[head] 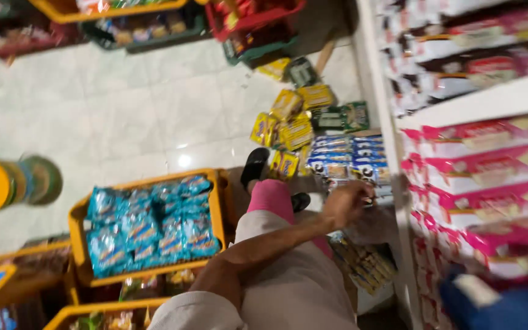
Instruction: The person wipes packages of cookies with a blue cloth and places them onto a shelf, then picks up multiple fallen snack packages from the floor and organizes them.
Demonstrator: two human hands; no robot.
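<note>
Floor [123, 110]: pale glossy tile, marbled, with a small bright glare spot near the middle.
Yellow crate [217, 201]: hard plastic, boxy, open-topped, at near left; packed with crinkly blue snack bags [148, 223], puffy and shiny.
Yellow packets [291, 122]: flat glossy foil rectangles, strewn loose on the tile at far middle, overlapping.
Green boxes [340, 116]: flat cardboard, just right of the yellow packets.
Blue-and-white packs [346, 156]: slim glossy wrappers, stacked in rows on the floor beside the shelf foot, just far of the hand.
Shelf [502, 98]: white board at right, lined with pink and dark-brown cartons (blurred, details unreadable).
Left hand [348, 205]: reaching rightward across the body, bare forearm stretched out; fingers curled inward, partly closed, fingertips at the near edge of the blue-and-white packs; too smeared to tell whether pinching a pack or only touching.
Right hand: out of view.
Leg and shoe: pink sock [271, 198], black slip-on shoe [255, 165] planted on the tile left of the packs.
Box below the hand [365, 263]: open carton of slim yellowish sticks, near the shelf foot.
</note>
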